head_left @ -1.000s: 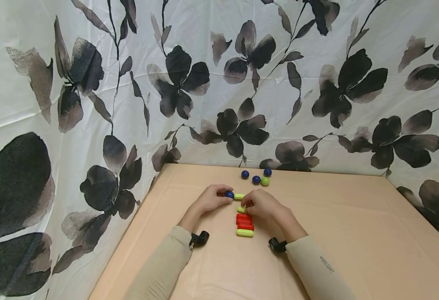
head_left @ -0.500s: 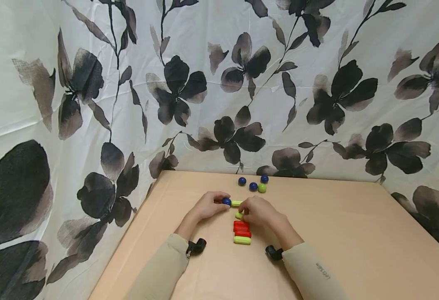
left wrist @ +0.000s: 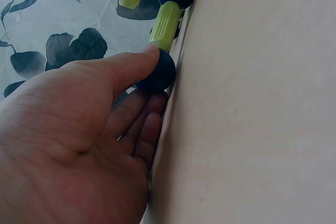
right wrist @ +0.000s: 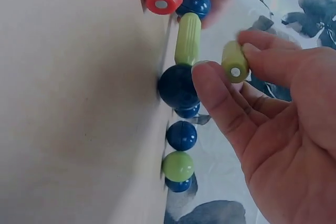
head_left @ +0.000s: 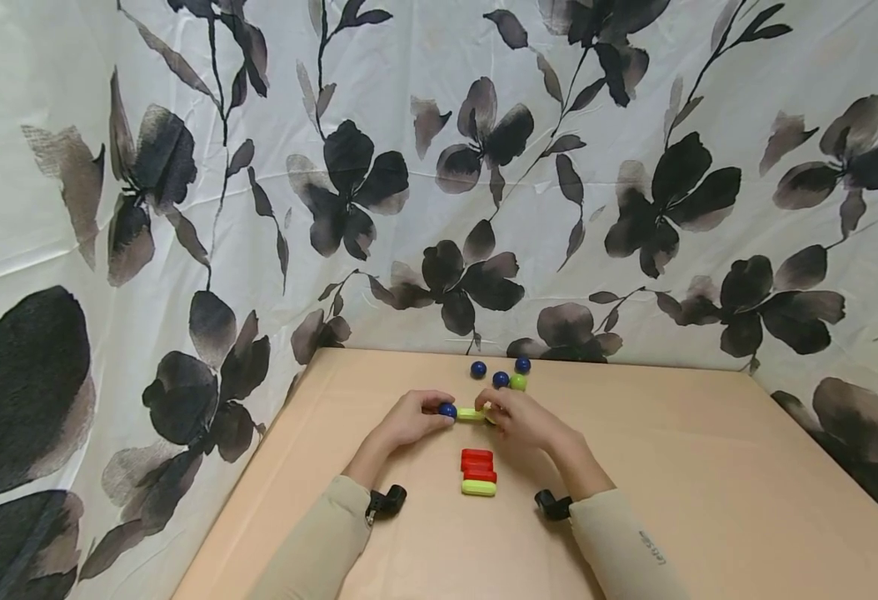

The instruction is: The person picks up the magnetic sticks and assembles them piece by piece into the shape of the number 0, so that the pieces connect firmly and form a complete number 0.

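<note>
A person in tan sleeves (head_left: pixel 322 537) works at a smooth, peach-coloured table (head_left: pixel 656 475) before a creased white cloth (head_left: pixel 439 208) printed with dark flowers. The left hand (head_left: pixel 407 419) pinches a glossy blue ball (head_left: pixel 447 411) between thumb and fingers, the outer fingers close together and bent. The ball meets the left end of a ribbed, yellow-green rod (head_left: pixel 471 414) lying on the table; a second blue ball (right wrist: pixel 179 86) sits at its right end. Beside that one, the right hand (head_left: pixel 526 419) pinches another rod, a short yellow-green piece (right wrist: pixel 234 61) with a pale, shiny disc in its end, clear of the tabletop; whether a fingertip touches the second ball cannot be told. Nearer the person, smooth red rods (head_left: pixel 477 462) lie side by side, with a yellow-green bar (head_left: pixel 478 488) nearest. At the far edge rest three loose blue balls (head_left: pixel 501 379) and a green one (head_left: pixel 517 382).
</note>
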`<state>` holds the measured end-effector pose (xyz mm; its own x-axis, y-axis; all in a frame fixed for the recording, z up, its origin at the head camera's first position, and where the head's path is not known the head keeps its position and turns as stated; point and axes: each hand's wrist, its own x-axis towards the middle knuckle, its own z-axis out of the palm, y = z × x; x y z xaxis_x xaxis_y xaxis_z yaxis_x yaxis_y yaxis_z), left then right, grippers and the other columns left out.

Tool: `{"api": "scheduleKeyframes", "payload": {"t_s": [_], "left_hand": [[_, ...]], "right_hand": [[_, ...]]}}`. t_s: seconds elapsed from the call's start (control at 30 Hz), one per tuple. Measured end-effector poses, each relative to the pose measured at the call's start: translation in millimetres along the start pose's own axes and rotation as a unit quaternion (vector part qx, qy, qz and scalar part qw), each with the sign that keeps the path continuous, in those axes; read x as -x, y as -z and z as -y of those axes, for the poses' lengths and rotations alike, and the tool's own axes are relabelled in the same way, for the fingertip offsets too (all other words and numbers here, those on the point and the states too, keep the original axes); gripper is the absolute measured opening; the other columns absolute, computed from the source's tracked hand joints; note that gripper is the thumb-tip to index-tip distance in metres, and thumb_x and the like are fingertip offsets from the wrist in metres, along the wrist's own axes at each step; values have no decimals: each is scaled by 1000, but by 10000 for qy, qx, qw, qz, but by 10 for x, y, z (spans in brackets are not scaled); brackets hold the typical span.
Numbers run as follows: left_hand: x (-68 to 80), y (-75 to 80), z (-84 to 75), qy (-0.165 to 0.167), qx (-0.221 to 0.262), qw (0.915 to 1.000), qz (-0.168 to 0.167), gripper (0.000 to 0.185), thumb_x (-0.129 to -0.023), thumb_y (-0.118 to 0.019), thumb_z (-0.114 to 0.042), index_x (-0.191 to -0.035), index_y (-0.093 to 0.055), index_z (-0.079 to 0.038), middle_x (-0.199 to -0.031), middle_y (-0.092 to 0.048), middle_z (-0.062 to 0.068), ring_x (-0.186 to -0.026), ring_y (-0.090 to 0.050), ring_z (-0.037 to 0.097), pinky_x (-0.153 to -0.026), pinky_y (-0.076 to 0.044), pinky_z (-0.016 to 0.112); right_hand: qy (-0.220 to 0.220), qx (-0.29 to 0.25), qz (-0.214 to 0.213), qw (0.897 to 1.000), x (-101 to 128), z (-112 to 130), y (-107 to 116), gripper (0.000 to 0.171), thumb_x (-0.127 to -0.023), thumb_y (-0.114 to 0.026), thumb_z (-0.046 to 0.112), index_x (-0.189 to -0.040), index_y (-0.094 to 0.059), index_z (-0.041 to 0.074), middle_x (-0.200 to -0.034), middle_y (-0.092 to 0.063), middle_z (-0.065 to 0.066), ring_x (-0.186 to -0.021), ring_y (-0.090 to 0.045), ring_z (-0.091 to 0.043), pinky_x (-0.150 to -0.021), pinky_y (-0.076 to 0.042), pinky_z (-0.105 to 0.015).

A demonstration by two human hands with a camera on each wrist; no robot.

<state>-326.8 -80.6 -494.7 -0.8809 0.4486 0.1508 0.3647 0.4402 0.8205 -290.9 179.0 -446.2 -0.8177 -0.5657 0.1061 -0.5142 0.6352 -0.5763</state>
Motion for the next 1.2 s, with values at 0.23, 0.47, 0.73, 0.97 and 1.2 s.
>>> {"api": "scheduleKeyframes", "payload": {"t_s": [0.23, 0.47, 0.73, 0.97, 1.2], "left_hand": [[-5, -4, -21, 36, -18, 10000, 11, 37, -96, -77, -21, -131, -71, -9, -113, -75, 3, -100, -64, 16, -96, -53, 40], [-23, -10, -9, 65, -4, 10000, 22, 38, -96, -77, -23, -131, -71, -9, -113, -75, 2, -100, -64, 16, -95, -53, 37], [-31, -10, -2, 122, 16, 9999, 42, 38, -96, -77, -22, -132, -71, -10, -113, -75, 0, -100, -65, 14, -96, -53, 36], [-23, -11, 5, 157, -9, 9999, 36, 39, -96, -77, -23, -132, -71, -11, -113, -74, -1, -100, -64, 15, -96, -52, 35], [-30, -8, 25, 96, 25, 9999, 54, 38, -96, -76, -22, -132, -71, -9, -113, -75, 0, -100, -65, 14, -94, -52, 35]], "right_hand": [[-208, -472, 134, 9986, 21, -74, 39, 23, -106, -56, 4, -123, -72, 4, -107, -68, -15, -72, -62, -20, -68, -53, -25], [-820, -1007, 515, 9902, 56, -128, 39, 20, -105, -61, 14, -118, -76, 10, -83, -65, -9, -59, -51, -15, -57, -43, -24], [-961, -977, 761, 9876, 62, -161, 40, 19, -104, -63, 18, -114, -78, 14, -88, -64, -3, -64, -49, -14, -59, -40, -23], [-1019, -974, 857, 9863, 60, -196, 20, 17, -103, -65, 17, -113, -78, 13, -87, -67, -6, -66, -52, -16, -59, -41, -24], [-1103, -1018, 942, 9842, 60, -206, 9, 14, -101, -68, 18, -110, -79, 16, -82, -66, -6, -63, -53, -19, -57, -42, -25]]}}
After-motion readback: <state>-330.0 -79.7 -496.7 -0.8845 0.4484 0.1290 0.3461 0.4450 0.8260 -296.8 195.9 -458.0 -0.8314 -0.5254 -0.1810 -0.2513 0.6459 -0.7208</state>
